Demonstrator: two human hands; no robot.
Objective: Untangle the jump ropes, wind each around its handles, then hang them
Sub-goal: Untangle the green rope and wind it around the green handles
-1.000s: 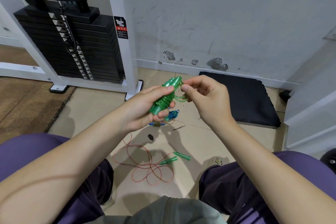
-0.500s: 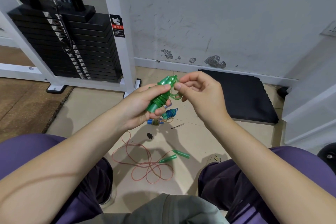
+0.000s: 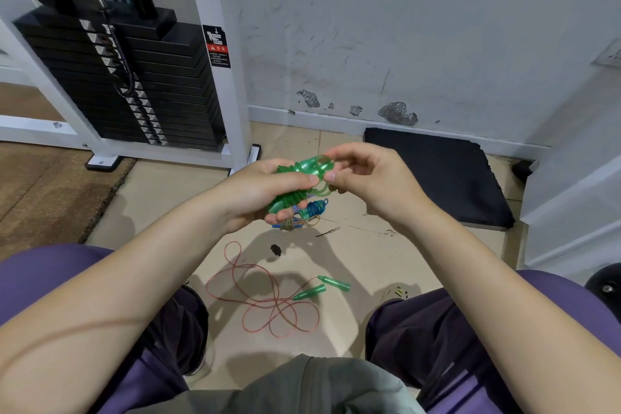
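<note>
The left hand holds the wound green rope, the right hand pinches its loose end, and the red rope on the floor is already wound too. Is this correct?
Not quite. The head view shows the red rope lying in loose loops on the floor, not wound. The left hand does hold the wound green rope, and the right hand pinches its end.

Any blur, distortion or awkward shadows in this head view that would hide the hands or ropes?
Head view: wide-angle bending bows the weight machine frame; its top is slightly smeared. The left hand and right hand on the green rope bundle look sharp. Soft hand shadows fall on the floor near the red rope, which stays readable.
</note>
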